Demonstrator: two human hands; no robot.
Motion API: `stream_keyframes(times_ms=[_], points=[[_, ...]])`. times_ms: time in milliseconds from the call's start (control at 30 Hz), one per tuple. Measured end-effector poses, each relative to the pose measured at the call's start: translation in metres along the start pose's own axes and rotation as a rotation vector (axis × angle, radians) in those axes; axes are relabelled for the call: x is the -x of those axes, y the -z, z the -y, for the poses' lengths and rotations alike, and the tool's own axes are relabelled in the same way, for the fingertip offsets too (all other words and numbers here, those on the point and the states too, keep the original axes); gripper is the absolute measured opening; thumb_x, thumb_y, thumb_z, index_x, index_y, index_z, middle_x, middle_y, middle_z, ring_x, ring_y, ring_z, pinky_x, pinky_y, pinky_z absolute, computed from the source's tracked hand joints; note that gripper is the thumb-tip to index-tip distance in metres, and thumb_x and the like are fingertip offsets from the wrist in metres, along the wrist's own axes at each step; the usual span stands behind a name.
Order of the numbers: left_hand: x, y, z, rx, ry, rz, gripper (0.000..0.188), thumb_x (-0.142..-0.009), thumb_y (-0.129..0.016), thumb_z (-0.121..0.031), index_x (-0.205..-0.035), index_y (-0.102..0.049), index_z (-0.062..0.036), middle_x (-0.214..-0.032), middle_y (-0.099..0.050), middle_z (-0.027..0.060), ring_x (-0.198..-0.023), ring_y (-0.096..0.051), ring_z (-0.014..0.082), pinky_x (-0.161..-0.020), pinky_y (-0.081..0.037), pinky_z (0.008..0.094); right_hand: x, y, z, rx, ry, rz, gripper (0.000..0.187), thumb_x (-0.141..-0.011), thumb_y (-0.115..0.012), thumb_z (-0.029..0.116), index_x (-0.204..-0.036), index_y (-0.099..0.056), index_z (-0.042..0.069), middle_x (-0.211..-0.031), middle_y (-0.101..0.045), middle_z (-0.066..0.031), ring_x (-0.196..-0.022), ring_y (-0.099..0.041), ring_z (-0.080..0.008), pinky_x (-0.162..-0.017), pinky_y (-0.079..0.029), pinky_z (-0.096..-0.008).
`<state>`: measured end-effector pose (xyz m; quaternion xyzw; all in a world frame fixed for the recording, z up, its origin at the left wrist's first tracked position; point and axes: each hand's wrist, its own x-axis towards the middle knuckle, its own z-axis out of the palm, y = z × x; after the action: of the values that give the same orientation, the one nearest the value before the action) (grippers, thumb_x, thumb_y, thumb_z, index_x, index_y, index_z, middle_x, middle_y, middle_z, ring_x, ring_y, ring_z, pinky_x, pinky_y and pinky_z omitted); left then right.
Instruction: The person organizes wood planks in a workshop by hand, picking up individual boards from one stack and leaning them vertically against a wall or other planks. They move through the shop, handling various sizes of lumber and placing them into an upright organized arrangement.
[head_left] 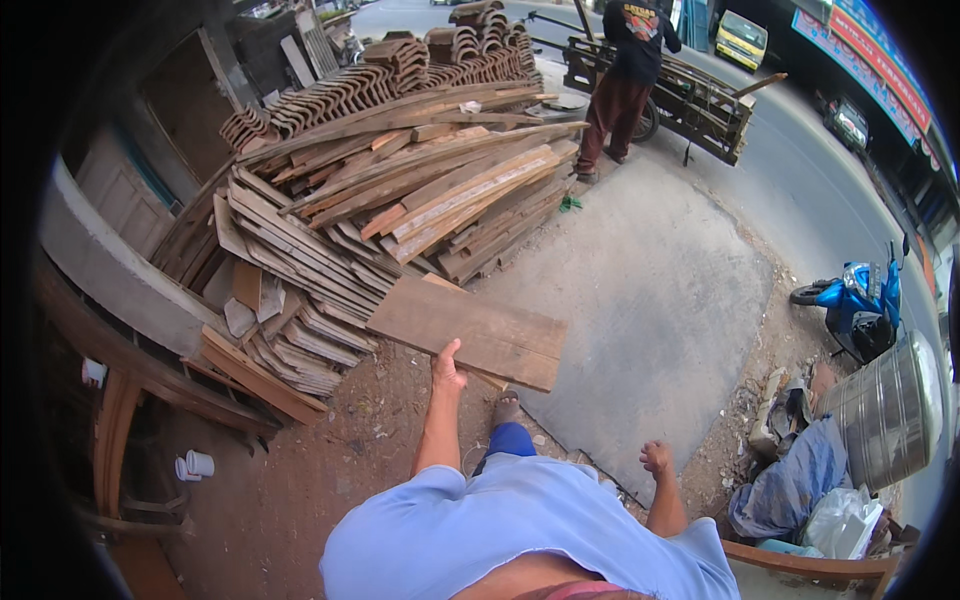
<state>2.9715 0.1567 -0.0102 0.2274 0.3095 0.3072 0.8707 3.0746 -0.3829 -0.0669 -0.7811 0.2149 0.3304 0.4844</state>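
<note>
A wide brown wooden board [475, 330] is in my left hand [449, 370], gripped at its near long edge with the thumb up. The board lies roughly flat in front of me, above the ground. Lighter wood [490, 380] peeks out from beneath it; I cannot tell whether that is a second board in the same grip. My right hand [657, 457] hangs out to the right over the edge of a grey slab. Its fingers are curled in, and nothing shows in them.
Stacked planks [330, 270] and long beams [470, 190] rise ahead to the left, with roof tiles [390, 75] behind. A person [632, 60] stands by a wooden cart [690, 100]. At right are a blue motorbike [855, 300], a metal drum [885, 410] and bags [795, 480].
</note>
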Motion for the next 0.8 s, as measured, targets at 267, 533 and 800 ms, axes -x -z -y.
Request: stream_keyframes(times_ms=[267, 533, 800], points=[[-0.238, -0.223, -0.117, 0.195, -0.353, 0.056, 0.051, -0.08, -0.068, -0.005, -0.128, -0.048, -0.0085, -0.12, -0.057, 0.0078, -0.11, -0.057, 0.0287, -0.091, -0.052, 0.0489, -0.068, -0.05, 0.067, -0.059, -0.031, -0.043, 0.036, -0.088, -0.053, 0.023, -0.116, -0.054, 0.001, -0.096, -0.063, -0.0125, -0.071, -0.062, -0.0221, -0.052, -0.048, -0.0323], [-0.384, -0.303, -0.083, -0.809, -0.018, 0.2, 0.084, -0.085, -0.055, -0.065, -0.142, -0.034, -0.0065, -0.119, -0.05, 0.0109, -0.108, -0.05, 0.0274, -0.089, -0.043, 0.045, -0.04, -0.149, 0.103, -0.271, -0.157, -0.07, 0.023, -0.088, -0.055, 0.02, -0.101, -0.058, 0.001, -0.084, -0.061, -0.0095, -0.06, -0.058, -0.0158, -0.042, -0.04, -0.0246], [-0.235, -0.018, 0.123, -1.596, 1.098, 0.456, 0.055, -0.093, -0.053, -0.048, -0.134, -0.047, -0.0101, -0.118, -0.059, 0.0162, -0.107, -0.058, 0.0297, -0.092, -0.046, 0.045, -0.03, -0.183, 0.081, 0.184, -0.044, -0.252, 0.033, -0.084, -0.057, 0.031, -0.093, -0.07, 0.003, -0.074, -0.068, -0.0132, -0.063, -0.064, -0.0209, -0.059, -0.05, -0.0352]])
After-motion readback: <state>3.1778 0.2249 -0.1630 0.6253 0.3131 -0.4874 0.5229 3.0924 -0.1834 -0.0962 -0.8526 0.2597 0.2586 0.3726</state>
